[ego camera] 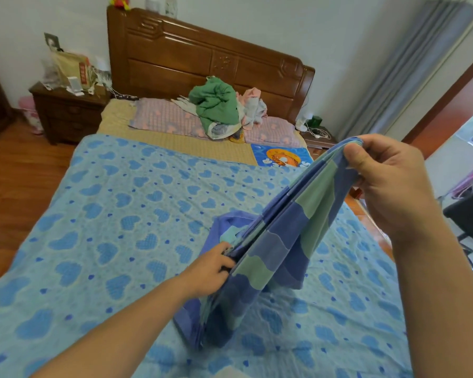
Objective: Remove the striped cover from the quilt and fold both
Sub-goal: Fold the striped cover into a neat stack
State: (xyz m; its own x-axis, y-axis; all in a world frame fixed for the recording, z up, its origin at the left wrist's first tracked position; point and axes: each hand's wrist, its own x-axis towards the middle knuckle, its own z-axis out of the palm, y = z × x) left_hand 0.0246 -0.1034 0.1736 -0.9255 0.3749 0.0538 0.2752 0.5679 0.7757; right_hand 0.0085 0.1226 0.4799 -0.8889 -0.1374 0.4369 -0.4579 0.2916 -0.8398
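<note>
The striped cover [279, 241], blue with green bands, hangs folded in several layers between my hands above the bed. My right hand [385, 181] pinches its upper corner, raised at the right. Lower down, my left hand [210, 268] grips the folded edge near the middle of the bed. The cover's bottom end rests crumpled on the quilt [115, 214], which is light blue with darker blue hearts and lies spread flat across the bed.
A wooden headboard [202, 58] stands at the back, with pink pillows [170, 118] and a pile of green and pink clothes [219, 105] before it. A nightstand [69, 113] with clutter is at the left. The bed's right edge meets the floor near a dark chair [467, 211].
</note>
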